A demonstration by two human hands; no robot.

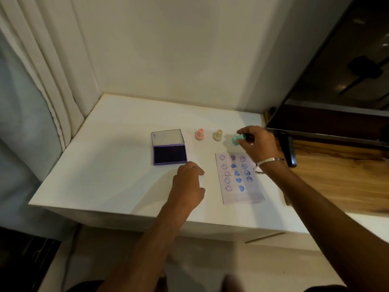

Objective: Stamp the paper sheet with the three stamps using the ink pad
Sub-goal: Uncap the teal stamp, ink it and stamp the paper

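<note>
A paper sheet (240,180) with three columns of blue prints, smileys, hearts and round marks, lies on the white table (117,161). My right hand (257,144) pinches a teal stamp (236,140), tilted on its side just above the table beyond the sheet's far edge. A pink stamp (199,134) and a cream stamp (217,135) stand upright to its left. The purple ink pad (169,151) lies open, lid back, at the left. My left hand (188,182) rests on the table, fingers loosely curled, between the pad and the sheet, holding nothing.
A dark-framed screen (336,91) leans over a wooden counter (341,175) at the right, its black foot (289,151) close to my right wrist. A wall stands behind the table and a curtain (42,70) hangs at the left. The table's front edge runs just below my left forearm.
</note>
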